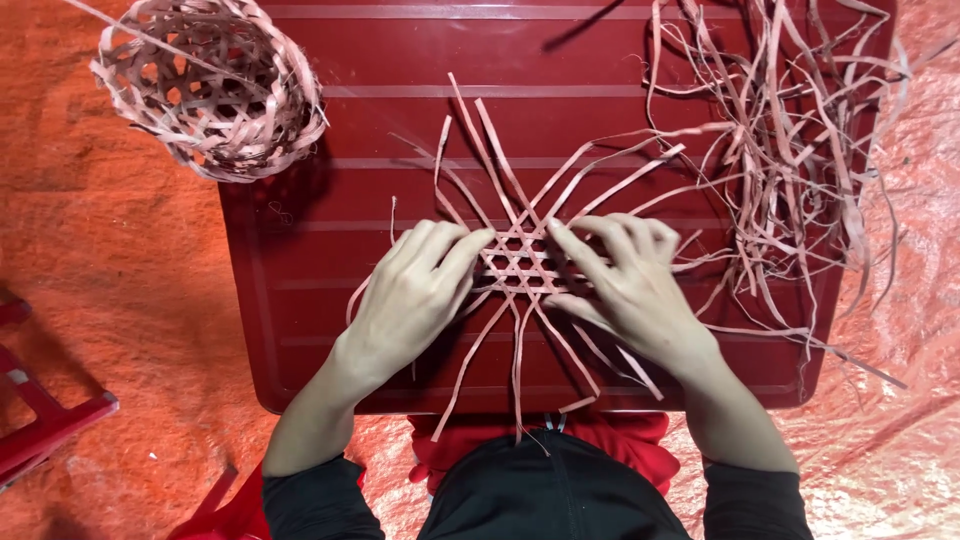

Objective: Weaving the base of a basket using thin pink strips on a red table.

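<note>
- Fingers of left hand (415,290) and right hand (625,285) press flat, unclenched, on woven mat (520,262).
- Loose strips (800,150) crowd beyond the right hand; bare table (300,250) beside the left.

Dark red plastic table (330,250), ribbed top, sits on orange tarp (120,300). On the table: flat hexagonal-weave strip mat (520,262) at centre, finished woven basket (205,85) over far-left corner, loose strip pile (790,150) on right side.
</note>
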